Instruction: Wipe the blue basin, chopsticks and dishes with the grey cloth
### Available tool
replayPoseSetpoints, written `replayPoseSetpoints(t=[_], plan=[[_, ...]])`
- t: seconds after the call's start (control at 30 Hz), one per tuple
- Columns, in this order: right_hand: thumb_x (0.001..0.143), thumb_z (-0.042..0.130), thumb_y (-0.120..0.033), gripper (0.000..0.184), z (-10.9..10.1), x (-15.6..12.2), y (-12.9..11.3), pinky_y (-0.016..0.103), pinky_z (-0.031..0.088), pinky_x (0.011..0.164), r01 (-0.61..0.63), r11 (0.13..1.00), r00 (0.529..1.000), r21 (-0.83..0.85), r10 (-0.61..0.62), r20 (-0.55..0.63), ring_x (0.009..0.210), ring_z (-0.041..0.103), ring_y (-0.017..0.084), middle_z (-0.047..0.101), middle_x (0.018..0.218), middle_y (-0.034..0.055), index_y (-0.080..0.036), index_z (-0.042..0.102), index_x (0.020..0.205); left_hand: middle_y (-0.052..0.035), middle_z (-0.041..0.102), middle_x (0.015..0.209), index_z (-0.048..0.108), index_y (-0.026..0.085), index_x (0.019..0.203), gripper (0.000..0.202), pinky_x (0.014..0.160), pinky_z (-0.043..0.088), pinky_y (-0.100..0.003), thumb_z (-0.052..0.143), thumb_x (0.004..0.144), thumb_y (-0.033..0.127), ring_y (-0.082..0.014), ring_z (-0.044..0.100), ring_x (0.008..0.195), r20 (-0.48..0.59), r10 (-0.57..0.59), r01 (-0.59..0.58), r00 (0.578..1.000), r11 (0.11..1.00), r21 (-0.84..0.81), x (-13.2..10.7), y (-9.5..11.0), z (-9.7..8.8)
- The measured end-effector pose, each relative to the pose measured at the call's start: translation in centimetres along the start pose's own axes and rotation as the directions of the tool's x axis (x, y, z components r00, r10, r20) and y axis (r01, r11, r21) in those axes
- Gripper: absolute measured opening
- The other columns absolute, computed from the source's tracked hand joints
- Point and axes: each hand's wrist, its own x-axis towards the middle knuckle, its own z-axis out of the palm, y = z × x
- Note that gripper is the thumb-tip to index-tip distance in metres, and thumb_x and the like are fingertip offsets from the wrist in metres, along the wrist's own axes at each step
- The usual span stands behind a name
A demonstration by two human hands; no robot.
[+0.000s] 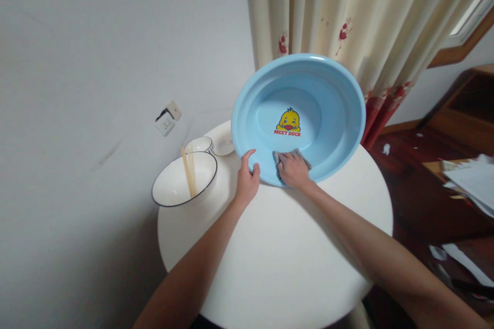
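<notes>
A light blue plastic basin [332, 113] with a yellow duck picture stands tilted up on its near edge on a round white table [285, 262]. My left hand [247, 177] grips the basin's lower left rim, thumb over the edge. My right hand [294, 170] presses a grey cloth [299, 155] against the inside of the basin near its lower rim, fingers closed on the cloth.
Left of the basin stands a white bowl [173, 190] with a pair of chopsticks [189, 170] in it, behind it a small cup [200, 145] and a small white dish [223, 143]. A flowered curtain [347, 10] hangs behind. Dark wooden furniture with papers [469, 180] is at right.
</notes>
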Motion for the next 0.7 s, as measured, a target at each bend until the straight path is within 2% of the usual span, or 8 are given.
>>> replayPoseSetpoints(t=[0.1,0.17,0.33,0.6,0.67,0.7], plan=[[0.098,0.034,-0.022,0.045,-0.04,0.60,0.14,0.031,0.035,0.106,0.161,0.977,0.986,0.139,-0.166,0.029,0.124,0.053,0.020,0.058,0.139,0.0063,-0.018,0.054,0.138,-0.0127,0.053,0.137,0.045,0.017,0.136,0.041,0.100,0.045,-0.036,0.048,0.095,0.021,-0.0222,0.055,0.118,0.013,0.056,-0.055,0.998,0.998,-0.012,-0.04,-0.15,0.11],[0.099,0.031,-0.023,0.047,0.07,0.78,0.19,0.030,0.035,0.107,0.200,0.962,0.978,0.188,-0.207,0.018,0.126,0.051,0.019,0.055,0.143,0.0058,-0.018,0.049,0.142,-0.0131,0.054,0.137,0.045,0.017,0.136,0.041,0.098,0.046,-0.036,0.049,0.095,0.022,-0.0218,0.056,0.116,0.017,0.061,-0.061,0.998,0.998,-0.012,-0.08,-0.23,0.12],[0.102,0.029,-0.027,0.048,0.48,0.63,0.24,0.033,0.034,0.109,0.188,0.968,0.982,0.167,-0.188,-0.012,0.127,0.049,0.020,0.053,0.144,0.0067,-0.017,0.046,0.145,-0.0138,0.055,0.136,0.045,0.017,0.136,0.042,0.092,0.049,-0.034,0.049,0.094,0.022,-0.0192,0.060,0.103,0.015,0.035,-0.035,0.999,0.999,-0.010,-0.04,-0.38,-0.02],[0.105,0.024,-0.033,0.048,0.11,0.74,0.71,0.032,0.032,0.111,0.208,0.973,0.977,0.099,-0.211,0.020,0.129,0.048,0.018,0.053,0.145,0.0058,-0.020,0.042,0.147,-0.0120,0.060,0.130,0.051,0.017,0.131,0.041,0.100,0.046,-0.035,0.048,0.090,0.017,-0.0208,0.058,0.115,-0.051,0.035,-0.034,0.998,0.999,0.014,-0.07,0.13,0.11],[0.105,0.025,-0.033,0.047,-0.20,0.64,0.82,0.032,0.032,0.110,0.186,0.981,0.981,0.055,-0.188,0.037,0.128,0.049,0.019,0.056,0.142,0.0058,-0.021,0.043,0.147,-0.0115,0.062,0.127,0.052,0.017,0.130,0.041,0.094,0.049,-0.033,0.049,0.089,0.016,-0.0196,0.061,0.106,-0.081,0.004,-0.001,0.997,0.999,0.037,-0.06,0.44,0.09],[0.105,0.026,-0.034,0.046,-0.38,0.56,0.92,0.033,0.032,0.109,0.172,0.985,0.984,0.028,-0.173,0.052,0.126,0.051,0.020,0.057,0.140,0.0058,-0.022,0.045,0.145,-0.0110,0.063,0.124,0.053,0.017,0.130,0.042,0.087,0.050,-0.031,0.049,0.089,0.016,-0.0180,0.063,0.095,-0.096,-0.021,0.026,0.995,0.999,0.047,-0.04,0.60,0.05]])
